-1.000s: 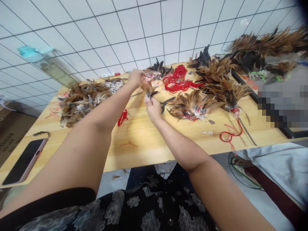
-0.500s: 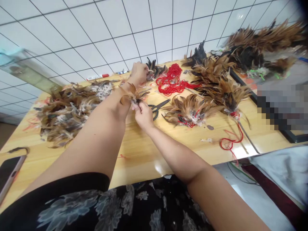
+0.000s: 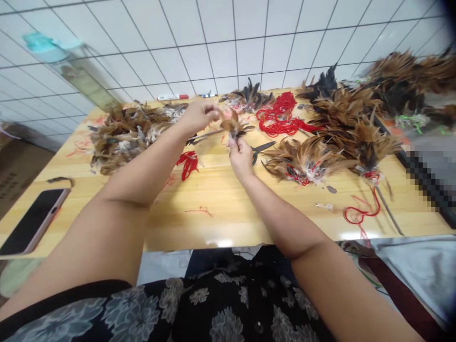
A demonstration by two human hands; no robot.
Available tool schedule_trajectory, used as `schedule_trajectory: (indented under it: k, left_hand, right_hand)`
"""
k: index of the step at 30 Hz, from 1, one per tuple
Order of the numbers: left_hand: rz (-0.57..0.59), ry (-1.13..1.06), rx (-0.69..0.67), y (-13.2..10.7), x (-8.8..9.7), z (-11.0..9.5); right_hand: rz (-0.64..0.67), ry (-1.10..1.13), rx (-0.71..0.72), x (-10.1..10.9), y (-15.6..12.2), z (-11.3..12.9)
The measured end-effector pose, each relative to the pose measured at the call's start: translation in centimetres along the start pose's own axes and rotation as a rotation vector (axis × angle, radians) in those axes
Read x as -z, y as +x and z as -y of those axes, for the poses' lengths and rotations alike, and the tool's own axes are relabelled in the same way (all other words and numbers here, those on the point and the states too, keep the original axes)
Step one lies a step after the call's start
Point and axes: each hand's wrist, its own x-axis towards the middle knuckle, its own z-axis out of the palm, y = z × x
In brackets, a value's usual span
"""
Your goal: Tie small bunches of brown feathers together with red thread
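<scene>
Above the wooden table (image 3: 213,199), the right hand (image 3: 241,159) pinches a small feather tuft (image 3: 233,124) at its base, holding it up clear of the feather piles (image 3: 124,142). The left hand (image 3: 199,116) hovers just beside it, fingers bunched; whether they hold anything, I cannot tell. Scissors (image 3: 261,151) lie close by within reach.

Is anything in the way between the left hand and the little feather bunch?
No, nothing visible stands between them: the left hand is right beside the small feather tuft that the right hand pinches.
</scene>
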Motion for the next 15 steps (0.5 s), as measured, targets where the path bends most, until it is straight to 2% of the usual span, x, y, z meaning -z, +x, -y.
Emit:
schedule_trajectory:
  k: [2, 5, 8, 11, 15]
  left_hand:
    - [0.023, 0.095, -0.009, -3.7, 0.9, -0.5]
    - [0.0, 0.291, -0.109, -8.7, 1.4, -0.9]
    - [-0.02, 0.406, -0.201, -12.1, 1.2, -0.6]
    - [-0.04, 0.406, -0.214, -13.8, 0.7, -0.4]
    - [-0.094, 0.389, -0.207, -14.1, 0.0, -1.0]
  right_hand:
    - [-0.023, -0.009, -0.014, 0.1, 0.4, -0.5]
    - [-0.045, -0.08, -0.019, 0.3, 1.1, -1.3]
    - [-0.02, -0.146, 0.046, 0.5, 1.3, -2.0]
    - [0.032, -0.231, 0.131, 0.9, 0.9, -2.1]
    - [0.09, -0.35, 0.144, 1.0, 0.0, -1.3]
